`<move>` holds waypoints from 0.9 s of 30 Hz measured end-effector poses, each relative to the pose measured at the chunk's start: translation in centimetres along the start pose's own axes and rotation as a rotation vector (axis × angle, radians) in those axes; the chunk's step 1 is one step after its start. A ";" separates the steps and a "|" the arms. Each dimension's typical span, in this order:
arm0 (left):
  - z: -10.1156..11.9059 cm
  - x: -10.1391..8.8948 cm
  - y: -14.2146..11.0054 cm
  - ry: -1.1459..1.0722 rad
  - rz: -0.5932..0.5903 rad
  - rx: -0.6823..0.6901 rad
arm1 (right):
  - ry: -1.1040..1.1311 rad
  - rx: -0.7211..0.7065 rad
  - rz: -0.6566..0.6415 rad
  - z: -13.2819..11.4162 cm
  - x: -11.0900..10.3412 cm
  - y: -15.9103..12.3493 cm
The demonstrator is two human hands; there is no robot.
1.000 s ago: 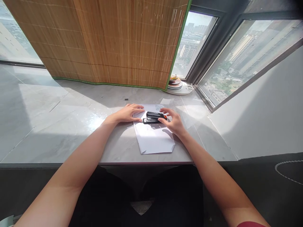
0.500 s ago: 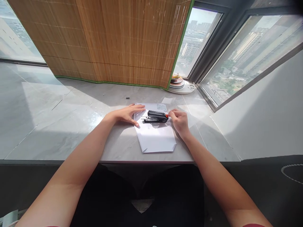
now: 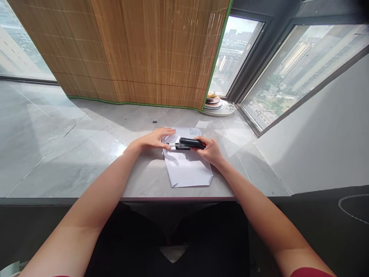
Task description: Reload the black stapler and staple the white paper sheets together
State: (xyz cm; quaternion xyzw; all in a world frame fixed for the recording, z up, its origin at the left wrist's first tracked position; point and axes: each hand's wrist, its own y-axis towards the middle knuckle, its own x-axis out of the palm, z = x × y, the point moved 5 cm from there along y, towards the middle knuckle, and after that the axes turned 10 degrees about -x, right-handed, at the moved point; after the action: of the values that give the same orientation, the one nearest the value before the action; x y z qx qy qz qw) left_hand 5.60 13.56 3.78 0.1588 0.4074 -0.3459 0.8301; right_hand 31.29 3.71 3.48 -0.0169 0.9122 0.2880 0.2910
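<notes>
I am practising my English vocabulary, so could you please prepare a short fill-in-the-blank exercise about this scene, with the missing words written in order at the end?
1. The right hand holds a black ____.
2. The left hand is at the left edge of the folded paper, which is ____ in colour.
3. The lower edge of the bamboo blind is trimmed in ____.
4. In the picture, the stacked plates stand near the blind's lower ____ corner.

Missing words: stapler; white; green; right.

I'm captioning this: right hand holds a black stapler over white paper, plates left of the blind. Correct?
The plates are right of the blind, not left, in the head view; the right hand holds the black stapler over white paper.
</notes>
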 end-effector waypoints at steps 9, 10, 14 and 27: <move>3.9 2.4 1.1 -1.011 -0.063 -0.353 | -0.248 -0.284 0.270 -2.6 -2.3 -0.9; 3.9 2.9 1.1 -1.093 -0.105 -0.375 | -0.253 -0.314 0.241 -2.6 -2.2 -1.0; 3.2 3.5 1.2 -1.277 -0.085 -0.423 | -0.300 -0.405 0.077 -2.5 -1.0 -1.5; 0.5 -0.4 0.6 -1.489 0.512 -0.368 | -0.040 -0.043 0.066 -1.2 -0.7 -0.4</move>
State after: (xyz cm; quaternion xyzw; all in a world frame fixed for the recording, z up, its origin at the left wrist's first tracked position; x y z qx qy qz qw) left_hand 6.10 13.89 4.38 -0.1641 -0.2508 -0.0877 0.9500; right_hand 31.30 2.65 4.45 0.0128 0.8998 0.3174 0.2991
